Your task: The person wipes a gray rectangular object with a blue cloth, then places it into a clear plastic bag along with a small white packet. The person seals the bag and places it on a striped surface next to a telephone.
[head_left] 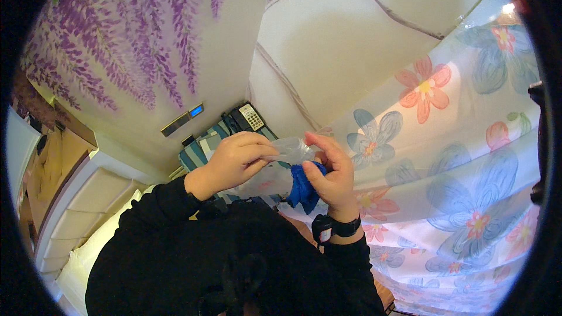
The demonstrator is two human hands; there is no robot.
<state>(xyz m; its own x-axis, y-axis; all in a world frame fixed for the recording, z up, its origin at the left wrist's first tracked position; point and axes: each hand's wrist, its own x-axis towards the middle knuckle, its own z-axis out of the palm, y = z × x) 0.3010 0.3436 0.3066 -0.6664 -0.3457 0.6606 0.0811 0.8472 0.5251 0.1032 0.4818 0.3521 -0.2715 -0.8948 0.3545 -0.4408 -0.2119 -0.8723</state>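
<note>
Head view: the black fisheye border cuts off every corner, and your black-sleeved body blocks the lower middle. Your left hand covers the left end of a clear, colourless, see-through plastic piece, so you cannot tell whether it is a cup or a bag; its outline fades into the pale background. Your right hand hides part of a bright blue, soft, crumpled cloth.

The plastic is held in the air between your hands, shiny and rounded toward the right. Your left fingers are pinched narrowly on it. Your right forefinger and thumb curve apart, the forefinger at the plastic's right end; the thumb presses the cloth, which hangs below in loose folds.

Beyond, a black desk telephone sits at the far right corner of a teal-and-grey striped surface, partly hidden by your left hand.
</note>
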